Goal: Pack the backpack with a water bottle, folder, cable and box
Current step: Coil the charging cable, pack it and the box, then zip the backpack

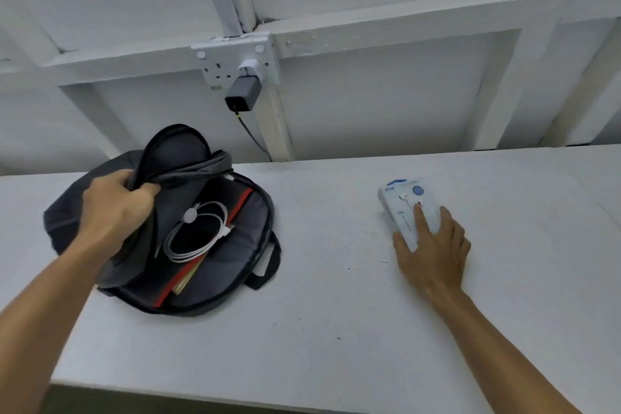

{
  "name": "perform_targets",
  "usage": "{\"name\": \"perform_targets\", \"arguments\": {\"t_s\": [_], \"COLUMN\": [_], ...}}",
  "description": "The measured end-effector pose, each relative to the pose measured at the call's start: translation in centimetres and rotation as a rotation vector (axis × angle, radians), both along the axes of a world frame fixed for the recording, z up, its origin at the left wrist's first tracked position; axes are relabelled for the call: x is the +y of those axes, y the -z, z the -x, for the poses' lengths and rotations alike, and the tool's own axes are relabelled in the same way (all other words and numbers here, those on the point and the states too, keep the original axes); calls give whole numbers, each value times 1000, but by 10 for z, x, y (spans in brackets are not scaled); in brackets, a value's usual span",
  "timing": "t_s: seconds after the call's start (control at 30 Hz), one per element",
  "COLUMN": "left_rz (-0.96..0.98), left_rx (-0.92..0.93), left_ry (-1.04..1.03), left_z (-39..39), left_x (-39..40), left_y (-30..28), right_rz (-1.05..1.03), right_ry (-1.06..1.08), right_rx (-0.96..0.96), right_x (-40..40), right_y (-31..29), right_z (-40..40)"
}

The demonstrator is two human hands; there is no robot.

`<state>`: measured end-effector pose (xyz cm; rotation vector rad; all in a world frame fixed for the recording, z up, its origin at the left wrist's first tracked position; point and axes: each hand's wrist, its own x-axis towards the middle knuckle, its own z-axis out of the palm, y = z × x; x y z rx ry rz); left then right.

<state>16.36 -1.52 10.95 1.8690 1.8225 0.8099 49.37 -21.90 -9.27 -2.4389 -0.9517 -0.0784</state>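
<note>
One item, the white box (408,212), lies on the table (336,279) well apart from the backpack (174,235); your right hand (433,252) clasps it loosely and could drop it, and your left hand (114,208) gripping the flap (181,158) could let go.

White table (336,279), open dark backpack (232,265) at left, white box (403,208) at right

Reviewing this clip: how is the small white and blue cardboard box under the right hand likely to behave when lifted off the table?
The small white and blue cardboard box lies flat with straight edges, so it probably stays stiff and will not roll. It looks light for its size, small enough for the right hand alone. Its printed face looks smooth, so it might slide on the white table.
</note>
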Motion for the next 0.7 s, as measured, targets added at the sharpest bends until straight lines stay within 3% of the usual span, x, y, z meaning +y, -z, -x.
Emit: {"name": "perform_targets", "arguments": {"t_s": [0.17, 0.27, 0.7], "left_rz": [27, 51, 27], "left_rx": [-9, -26, 35], "left_ry": [-31, -11, 64], "left_z": [4, 10, 28], "left_x": [13, 21, 42], "left_y": [-12, -17, -16], "right_rz": [-101, -12, 186], "right_ry": [-448, -656, -787], "right_rx": [-30, -43, -153], "right_x": [98, 150, 286], "right_y": [-31, -42, -36], "right_z": [91, 136, 195]}}
